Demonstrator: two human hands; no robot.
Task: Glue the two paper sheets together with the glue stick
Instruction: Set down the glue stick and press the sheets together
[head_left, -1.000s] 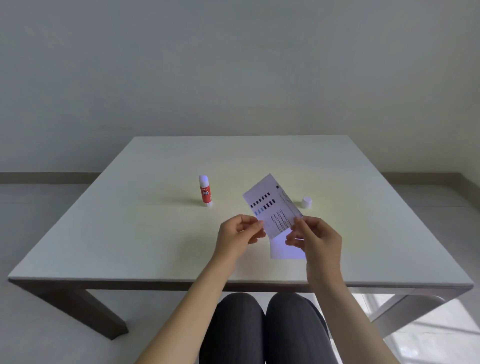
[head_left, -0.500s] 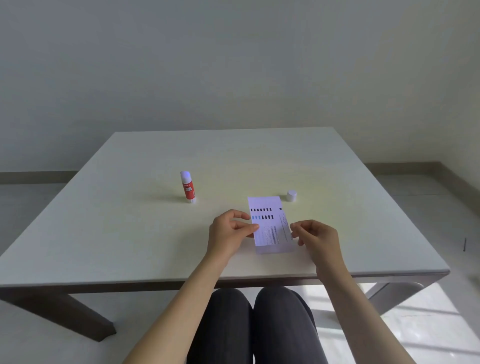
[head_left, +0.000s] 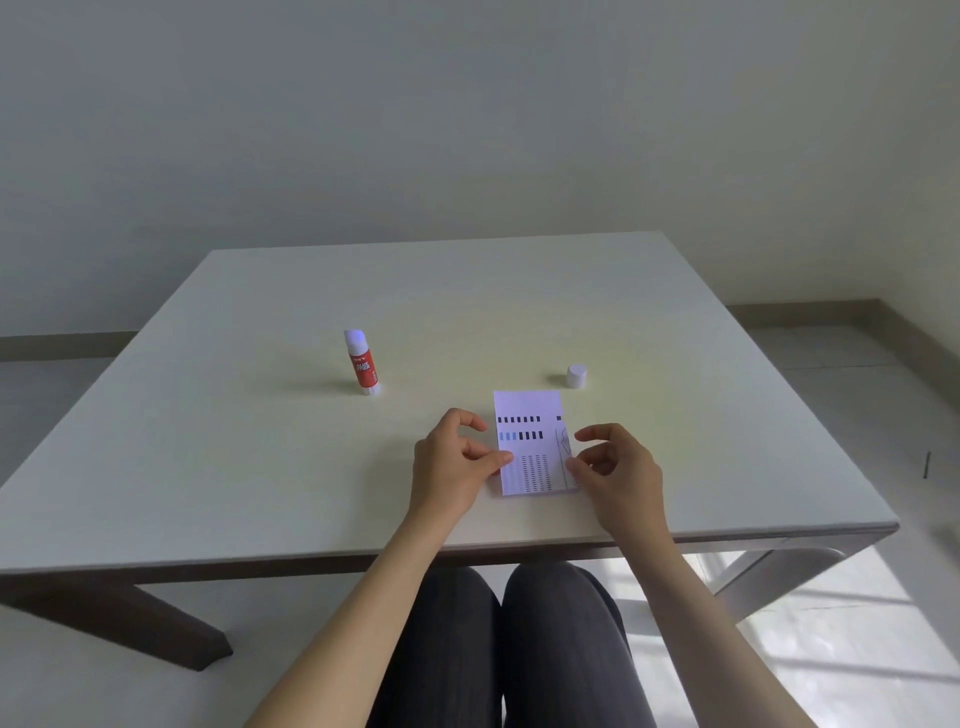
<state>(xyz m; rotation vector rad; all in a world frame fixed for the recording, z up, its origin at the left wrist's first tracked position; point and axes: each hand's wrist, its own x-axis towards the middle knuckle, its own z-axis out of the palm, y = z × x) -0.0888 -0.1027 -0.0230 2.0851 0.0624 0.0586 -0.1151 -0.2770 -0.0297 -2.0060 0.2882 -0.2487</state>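
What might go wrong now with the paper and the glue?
The printed paper lies flat with only fingertips of the left hand and right hand at its edges, so it may slide crooked before sticking. The glue stick stands uncapped, its cap apart, so it could dry or get knocked over.

Soft, even daylight; wide-angle view with bowed edges.
Sunlit floor (head_left: 831, 649) patches at lower right; faint shadow left of the glue stick (head_left: 361, 361); focus sharp.

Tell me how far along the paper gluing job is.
Mostly done: the printed white paper sheet lies flat on the white table. The left hand and right hand touch its side edges. The uncapped red glue stick and small white cap remain apart.
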